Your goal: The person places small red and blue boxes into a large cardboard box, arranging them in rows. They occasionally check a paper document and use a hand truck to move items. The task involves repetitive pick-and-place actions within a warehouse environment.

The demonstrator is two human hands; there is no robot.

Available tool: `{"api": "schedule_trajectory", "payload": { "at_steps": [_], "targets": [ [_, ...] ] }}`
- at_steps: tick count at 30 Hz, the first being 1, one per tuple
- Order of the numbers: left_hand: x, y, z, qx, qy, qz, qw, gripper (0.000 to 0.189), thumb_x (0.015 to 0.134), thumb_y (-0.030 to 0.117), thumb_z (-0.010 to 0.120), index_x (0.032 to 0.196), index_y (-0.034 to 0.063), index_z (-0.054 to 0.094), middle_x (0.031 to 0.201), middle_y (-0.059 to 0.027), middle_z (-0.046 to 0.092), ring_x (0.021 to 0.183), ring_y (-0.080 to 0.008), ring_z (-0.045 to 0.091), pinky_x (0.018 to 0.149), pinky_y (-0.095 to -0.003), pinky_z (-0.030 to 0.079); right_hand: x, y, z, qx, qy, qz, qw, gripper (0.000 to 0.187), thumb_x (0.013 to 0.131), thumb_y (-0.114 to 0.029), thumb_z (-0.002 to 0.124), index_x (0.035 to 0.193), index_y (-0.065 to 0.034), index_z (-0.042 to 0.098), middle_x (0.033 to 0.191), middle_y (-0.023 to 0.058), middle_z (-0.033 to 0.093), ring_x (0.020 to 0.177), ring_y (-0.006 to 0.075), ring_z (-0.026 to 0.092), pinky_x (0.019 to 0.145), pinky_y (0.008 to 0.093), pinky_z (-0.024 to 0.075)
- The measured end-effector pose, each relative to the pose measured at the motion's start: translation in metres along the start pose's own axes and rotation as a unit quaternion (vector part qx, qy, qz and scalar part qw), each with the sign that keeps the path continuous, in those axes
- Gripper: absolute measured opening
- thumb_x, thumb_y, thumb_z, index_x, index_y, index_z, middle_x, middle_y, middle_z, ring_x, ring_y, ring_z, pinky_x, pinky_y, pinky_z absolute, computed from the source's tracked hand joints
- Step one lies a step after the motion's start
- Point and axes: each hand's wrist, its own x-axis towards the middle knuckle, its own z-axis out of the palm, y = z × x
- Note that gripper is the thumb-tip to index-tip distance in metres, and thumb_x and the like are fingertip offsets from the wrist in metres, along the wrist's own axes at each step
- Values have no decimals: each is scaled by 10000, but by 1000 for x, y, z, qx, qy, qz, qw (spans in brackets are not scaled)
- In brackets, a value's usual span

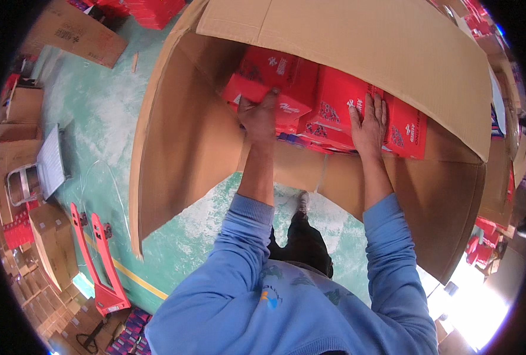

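Note:
A large open cardboard carton [192,146] stands before me with its flaps spread. Several red printed boxes lie inside it, partly hidden under the far flap. On the left red box [296,82] rests my left hand [259,122], thumb and index finger spread against its near side; its other fingers are hard to make out. My right hand [370,120] lies with fingers extended on the middle red box [334,95], near its right edge. Beside that hand, further right, sits another red box [407,126]. Purple-blue packs [291,138] show below the left box.
A red pallet jack [107,270] stands on the green floor [103,102] at lower left. Beyond it are a platform trolley [52,162] and stacked cartons [52,244]. A cardboard carton [74,35] lies at upper left. More cartons [495,177] line the right side.

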Motion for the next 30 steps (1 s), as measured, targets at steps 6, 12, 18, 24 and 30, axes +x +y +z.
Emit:
{"api": "schedule_trajectory", "payload": {
  "at_steps": [6,12,18,24,30],
  "targets": [
    [6,17,-32,182,-164,9,970,117,853,-7,668,937,57,618,871,27,628,778,-53,519,670,-226,427,-1,4,4,40,32,-18,999,634,932,-421,577,1405,-19,449,1516,213,332,1389,426,298,1148,495,264],
    [-41,-22,-117,-21,9,-202,979,493,828,49,714,1278,124,530,1168,-17,625,999,-120,596,799,-255,466,1,5,7,30,22,-12,999,634,921,-413,594,1418,-51,442,1515,209,333,1384,426,303,1142,512,262],
    [-16,-60,-166,-76,63,-196,976,956,835,301,765,1533,93,146,1430,-100,462,1230,-232,522,1042,-388,406,2,4,7,38,22,-11,999,643,919,-411,594,1433,-63,426,1514,201,338,1384,423,303,1142,511,257],
    [18,-69,-124,-178,62,-173,967,620,763,111,740,1323,14,493,1232,-94,592,1147,-197,552,976,-341,459,2,0,8,34,32,4,999,642,923,-414,586,1433,-61,422,1514,191,342,1377,426,312,1140,507,262],
    [-44,37,-53,302,80,195,930,721,605,131,853,1240,30,527,1266,-167,508,1113,-289,568,931,-418,491,3,-1,5,24,38,-5,999,628,923,-423,582,1412,-52,448,1496,207,360,1360,432,335,1128,510,285]
  ]
}}
